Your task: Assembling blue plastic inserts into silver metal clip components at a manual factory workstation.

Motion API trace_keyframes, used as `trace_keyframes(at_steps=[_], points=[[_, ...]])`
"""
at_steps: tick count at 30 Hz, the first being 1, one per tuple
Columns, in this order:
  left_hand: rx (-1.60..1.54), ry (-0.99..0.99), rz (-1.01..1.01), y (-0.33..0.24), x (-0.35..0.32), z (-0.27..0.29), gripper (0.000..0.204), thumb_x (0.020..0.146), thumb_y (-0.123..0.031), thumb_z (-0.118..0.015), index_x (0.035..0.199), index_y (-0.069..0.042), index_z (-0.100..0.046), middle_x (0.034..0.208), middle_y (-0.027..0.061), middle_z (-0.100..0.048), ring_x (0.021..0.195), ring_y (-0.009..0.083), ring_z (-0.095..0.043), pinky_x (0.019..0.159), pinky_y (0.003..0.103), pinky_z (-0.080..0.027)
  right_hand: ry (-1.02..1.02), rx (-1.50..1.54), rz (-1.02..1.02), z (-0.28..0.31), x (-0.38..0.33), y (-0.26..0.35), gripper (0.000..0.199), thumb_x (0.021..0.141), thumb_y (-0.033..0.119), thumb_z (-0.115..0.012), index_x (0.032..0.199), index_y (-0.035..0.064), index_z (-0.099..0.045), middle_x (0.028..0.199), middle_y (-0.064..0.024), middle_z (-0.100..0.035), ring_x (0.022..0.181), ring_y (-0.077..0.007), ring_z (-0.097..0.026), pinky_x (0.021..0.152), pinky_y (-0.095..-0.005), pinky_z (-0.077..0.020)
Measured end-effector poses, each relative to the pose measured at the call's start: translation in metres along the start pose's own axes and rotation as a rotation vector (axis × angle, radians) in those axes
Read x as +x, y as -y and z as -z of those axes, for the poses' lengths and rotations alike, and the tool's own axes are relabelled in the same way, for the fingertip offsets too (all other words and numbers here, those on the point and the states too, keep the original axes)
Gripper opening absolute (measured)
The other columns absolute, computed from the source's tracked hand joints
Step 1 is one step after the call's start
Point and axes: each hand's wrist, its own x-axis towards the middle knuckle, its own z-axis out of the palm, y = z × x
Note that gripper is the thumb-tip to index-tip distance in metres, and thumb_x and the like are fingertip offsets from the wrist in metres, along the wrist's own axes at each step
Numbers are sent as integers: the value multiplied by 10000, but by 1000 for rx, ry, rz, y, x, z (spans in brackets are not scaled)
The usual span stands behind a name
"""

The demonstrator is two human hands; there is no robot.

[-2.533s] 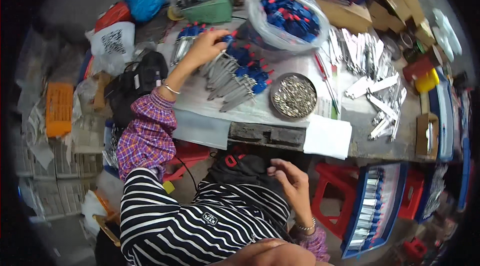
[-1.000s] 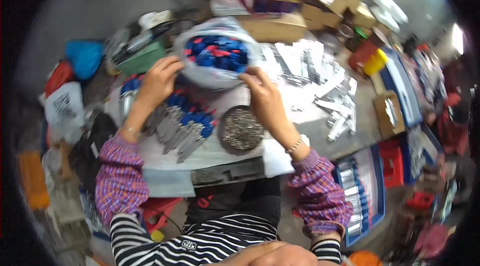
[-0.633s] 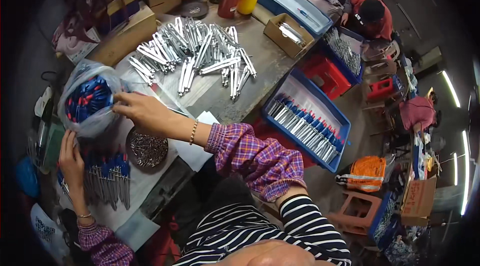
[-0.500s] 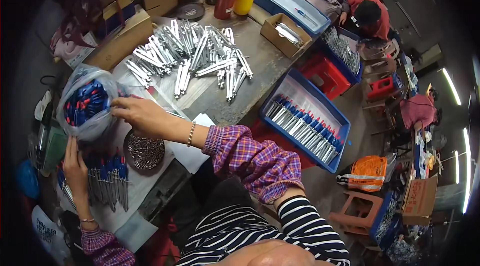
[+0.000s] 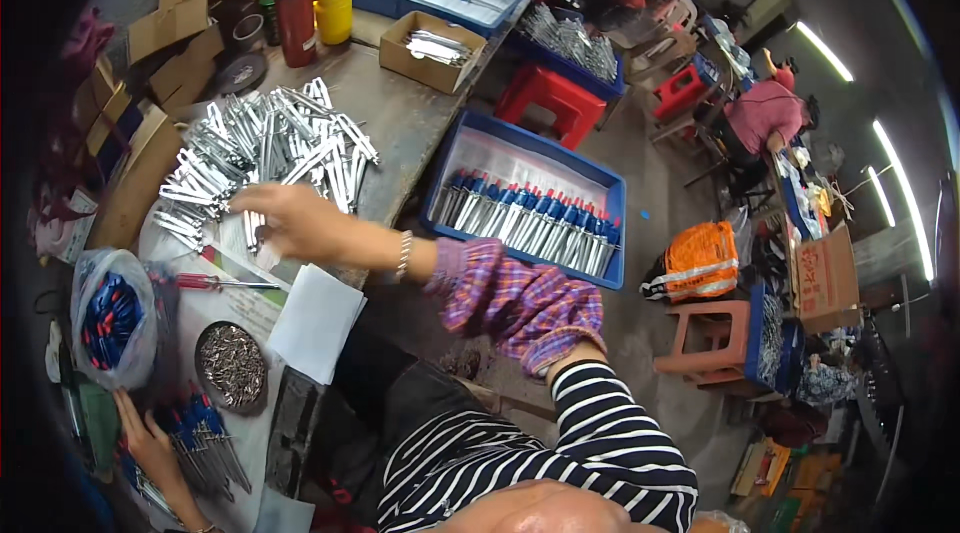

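My right hand [image 5: 295, 223] reaches over the near edge of a pile of silver metal channel pieces [image 5: 265, 148]. Its fingers curl down around one of them, though the fingertips are partly hidden. At the lower left, my left hand [image 5: 150, 448] lies with fingers stretched and apart, beside a bunch of blue-handled metal rods [image 5: 205, 443]. Just above it sits a clear plastic bag [image 5: 85, 278] filled with blue parts with red tips [image 5: 115, 318]. Between the hands are a dark round dish of small metal rivets [image 5: 232, 368] and a red-handled screwdriver [image 5: 200, 281].
White paper [image 5: 318, 318] lies at the table edge. A blue tray [image 5: 440, 203] of blue-and-silver pieces stands to the right. Farther back are a cardboard box [image 5: 395, 48], a red cylinder [image 5: 295, 18], a yellow jar [image 5: 333, 18] and a red stool [image 5: 548, 98]. Other people sit beyond.
My right hand has left the plastic bag and moved away to the silver pile. My left hand stays near the bag and blue-handled rods. The view has shifted, and the screwdriver now shows clearly.
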Motion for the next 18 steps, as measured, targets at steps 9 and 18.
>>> trace_keyframes(at_steps=[9,18], points=[[-26,38,21,-8,6,1,577,862,5,-467,1410,-31,-290,1450,171,-306,1299,353,-340,1017,383,-336,-255,-278,-399,135,-80,-51,320,765,120,-606,1059,-3,-622,1056,-190,-635,894,-292,-649,776,-343,-533],[84,49,-16,-13,2,7,478,903,-25,-455,1372,-20,-359,1395,175,-394,1250,340,-416,995,377,-361,-287,-416,-617,175,-105,-82,321,798,149,-621,1081,-1,-621,994,-151,-673,922,-219,-659,833,-313,-500]])
